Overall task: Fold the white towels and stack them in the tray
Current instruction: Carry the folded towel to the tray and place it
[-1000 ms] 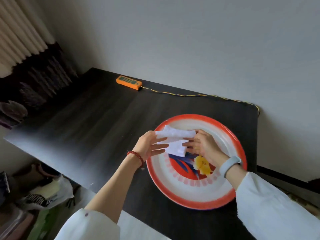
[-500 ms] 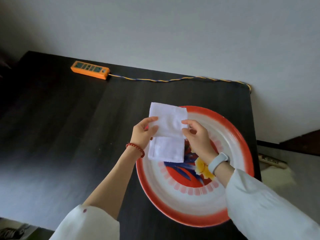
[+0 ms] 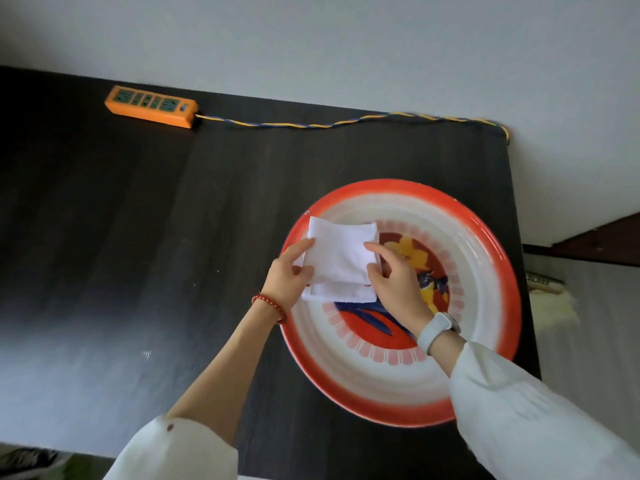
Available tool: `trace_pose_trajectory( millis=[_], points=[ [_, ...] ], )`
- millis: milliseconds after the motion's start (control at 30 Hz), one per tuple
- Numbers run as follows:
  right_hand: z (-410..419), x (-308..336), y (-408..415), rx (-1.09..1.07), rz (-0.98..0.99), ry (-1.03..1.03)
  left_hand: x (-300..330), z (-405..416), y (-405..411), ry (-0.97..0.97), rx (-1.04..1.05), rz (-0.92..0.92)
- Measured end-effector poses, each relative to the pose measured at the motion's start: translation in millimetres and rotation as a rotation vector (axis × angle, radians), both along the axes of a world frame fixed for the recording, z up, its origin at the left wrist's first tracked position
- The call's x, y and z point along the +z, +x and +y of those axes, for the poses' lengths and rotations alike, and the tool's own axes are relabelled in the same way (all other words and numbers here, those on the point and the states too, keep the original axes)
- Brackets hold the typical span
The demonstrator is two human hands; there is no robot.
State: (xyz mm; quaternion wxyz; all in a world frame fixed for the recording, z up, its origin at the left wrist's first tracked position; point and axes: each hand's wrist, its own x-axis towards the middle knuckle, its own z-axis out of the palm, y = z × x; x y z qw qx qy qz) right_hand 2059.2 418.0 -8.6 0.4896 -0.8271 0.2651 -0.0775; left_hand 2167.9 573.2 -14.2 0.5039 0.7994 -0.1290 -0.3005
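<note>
towel point(image 3: 341, 259): white, folded to a small layered rectangle, over the tray's upper left
tray point(image 3: 485, 358): round, red-rimmed, flat on table

box beside the table point(image 3: 540, 283): it is showing dark capital letters that are looking like "GLASS", but they are small and blurred, so the reading is not sure
power strip point(image 3: 151, 106): its sockets and switch are carrying no letters or numbers that can be read at this sharpness
tray point(image 3: 491, 382): it is bearing only painted flowers and a ring of pink blocks, no writing
towel point(image 3: 337, 261): it is showing no label or print
</note>
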Motion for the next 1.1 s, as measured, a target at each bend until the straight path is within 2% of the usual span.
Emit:
trace_pose_trajectory(
  millis=[233, 433, 567, 667, 767, 800, 867, 933, 1000, 1033, 1100],
  points=[
    [5.2, -1.6, -12.7, 0.019, 0.047, 0.026, -7.5, 6.8, -11.6, 0.119, -0.136, -0.123],
    [8.7, -3.5, -13.9, 0.078, 0.010, -0.085, -2.1, 11.7, -15.0, 0.202, -0.167, -0.210],
    [8.7, -9.2, -16.3, 0.074, 0.125, -0.119, -3.3, 11.2, -16.2, 0.340, -0.252, -0.246],
    [9.9, -13.1, -19.1, 0.094, 0.191, -0.267, -4.1, 8.9, -17.9, 0.452, -0.340, -0.287],
    [8.8, -13.1, -21.5, 0.064, 0.178, -0.404, 0.0, 4.9, -23.0, 0.554, -0.304, -0.359],
    [8.1, -12.8, -23.5, 0.065, 0.140, -0.494, 3.5, 5.5, -26.7, 0.568, -0.276, -0.415],
    [9.0, -11.8, -27.4, 0.149, 0.088, -0.704, 2.4, 6.4, -32.0, 0.534, -0.267, -0.662],
    [12.9, -13.1, -29.0, 0.308, 0.176, -0.847, -4.0, 3.9, -34.3, 0.554, -0.401, -0.901],
    [13.8, -16.7, -24.6, 0.402, 0.340, -0.901, -10.6, -1.7, -31.3, 0.692, -0.591, -0.909],
    [12.6, -18.6, -21.5, 0.429, 0.417, -0.896, -14.1, -4.0, -26.9, 0.773, -0.652, -0.840],
    [7.3, -21.9, -16.2, 0.464, 0.516, -0.849, -19.9, -8.2, -19.4, 0.860, -0.676, -0.796]
  ],
)
